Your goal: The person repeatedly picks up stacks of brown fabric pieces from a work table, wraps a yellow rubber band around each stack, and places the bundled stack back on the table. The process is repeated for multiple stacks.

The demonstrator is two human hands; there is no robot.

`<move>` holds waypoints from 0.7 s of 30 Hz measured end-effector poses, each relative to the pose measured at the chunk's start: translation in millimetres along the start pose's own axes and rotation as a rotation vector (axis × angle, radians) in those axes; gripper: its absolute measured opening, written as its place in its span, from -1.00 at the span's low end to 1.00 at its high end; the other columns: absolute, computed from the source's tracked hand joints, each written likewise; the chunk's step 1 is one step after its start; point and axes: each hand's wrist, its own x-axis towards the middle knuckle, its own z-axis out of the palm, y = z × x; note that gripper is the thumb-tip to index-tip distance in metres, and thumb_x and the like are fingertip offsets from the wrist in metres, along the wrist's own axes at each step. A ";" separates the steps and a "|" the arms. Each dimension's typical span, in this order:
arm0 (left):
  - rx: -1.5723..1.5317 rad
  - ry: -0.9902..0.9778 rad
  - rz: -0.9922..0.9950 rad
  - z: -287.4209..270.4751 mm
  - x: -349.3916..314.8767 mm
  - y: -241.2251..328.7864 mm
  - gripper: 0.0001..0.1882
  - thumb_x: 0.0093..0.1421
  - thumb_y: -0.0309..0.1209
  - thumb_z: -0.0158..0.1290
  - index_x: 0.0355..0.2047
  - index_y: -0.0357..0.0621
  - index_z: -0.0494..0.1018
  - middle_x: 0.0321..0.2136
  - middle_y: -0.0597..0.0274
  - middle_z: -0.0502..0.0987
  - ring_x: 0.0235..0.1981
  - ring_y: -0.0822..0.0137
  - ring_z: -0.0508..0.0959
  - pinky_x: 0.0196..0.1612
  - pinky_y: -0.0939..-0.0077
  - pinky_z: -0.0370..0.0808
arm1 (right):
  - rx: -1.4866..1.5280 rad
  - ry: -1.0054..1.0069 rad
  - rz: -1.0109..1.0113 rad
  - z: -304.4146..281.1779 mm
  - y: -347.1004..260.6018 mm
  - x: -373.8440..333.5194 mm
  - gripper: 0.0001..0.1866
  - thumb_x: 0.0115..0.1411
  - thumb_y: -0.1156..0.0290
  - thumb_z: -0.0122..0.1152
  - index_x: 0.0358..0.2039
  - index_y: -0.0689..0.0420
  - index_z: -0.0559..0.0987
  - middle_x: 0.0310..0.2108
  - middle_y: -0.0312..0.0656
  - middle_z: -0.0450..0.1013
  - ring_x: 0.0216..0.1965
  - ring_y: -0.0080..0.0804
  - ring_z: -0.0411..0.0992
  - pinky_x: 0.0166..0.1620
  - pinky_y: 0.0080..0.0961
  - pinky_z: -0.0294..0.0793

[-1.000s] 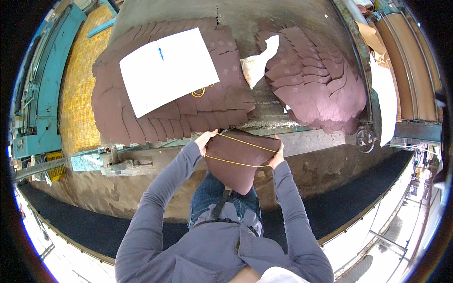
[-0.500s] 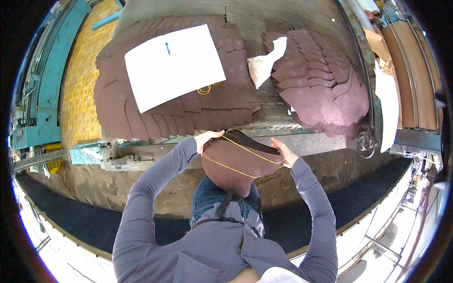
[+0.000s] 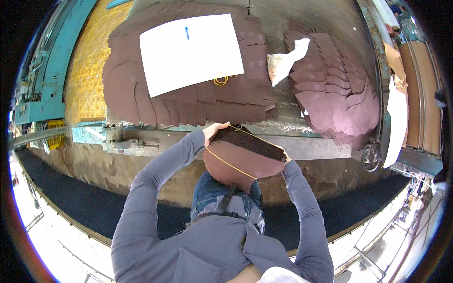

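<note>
More brown stack edge (image 3: 252,145) visible

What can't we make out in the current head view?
Head view:
- Right hand: mostly hidden behind the brown stack, so its grip is unclear.
- Left hand: fingers behind the stack are hidden by it.
- Stack's piece count: layers in the dark edge too fine to count.
- Brown pieces under the white sheet: covered by it.
- Table: far end cut off by the top edge.
</note>
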 end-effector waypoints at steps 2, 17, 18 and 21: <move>0.062 0.015 -0.041 4.9 -3.3 8.1 -0.47 0.23 0.06 -0.06 0.04 -0.02 0.41 0.00 0.26 0.48 -0.02 0.35 0.48 0.06 0.26 0.38 | -0.020 -0.059 0.027 4.0 -5.8 -0.6 -0.55 0.29 0.09 -0.03 -0.05 0.22 0.50 -0.18 -0.10 0.53 -0.23 -0.30 0.53 -0.09 -0.38 0.51; 0.309 0.056 -0.198 -14.0 -2.6 10.3 -0.15 0.06 0.34 -0.07 0.23 0.11 0.20 0.28 0.20 0.13 0.26 0.12 0.14 0.17 -0.08 0.13 | 0.102 -0.027 -0.153 13.7 -2.3 29.9 -0.54 0.29 0.08 -0.06 -0.02 0.19 0.47 -0.14 -0.10 0.51 -0.18 -0.25 0.49 -0.04 -0.34 0.47; 0.303 0.068 -0.201 -19.6 2.1 7.7 -0.16 0.07 0.33 -0.07 0.22 0.11 0.21 0.27 0.20 0.14 0.26 0.13 0.16 0.17 -0.09 0.14 | 0.113 -0.012 -0.166 16.0 1.2 31.3 -0.54 0.29 0.08 -0.06 -0.01 0.19 0.47 -0.13 -0.10 0.51 -0.17 -0.25 0.49 -0.04 -0.33 0.47; 0.286 0.056 -0.195 -21.2 7.6 10.0 -0.21 0.10 0.30 -0.08 0.20 0.10 0.25 0.24 0.19 0.20 0.23 0.14 0.21 0.15 -0.08 0.18 | 0.158 0.036 -0.223 15.1 11.7 34.8 -0.53 0.30 0.07 -0.07 0.00 0.19 0.46 -0.11 -0.10 0.49 -0.15 -0.24 0.48 -0.02 -0.32 0.46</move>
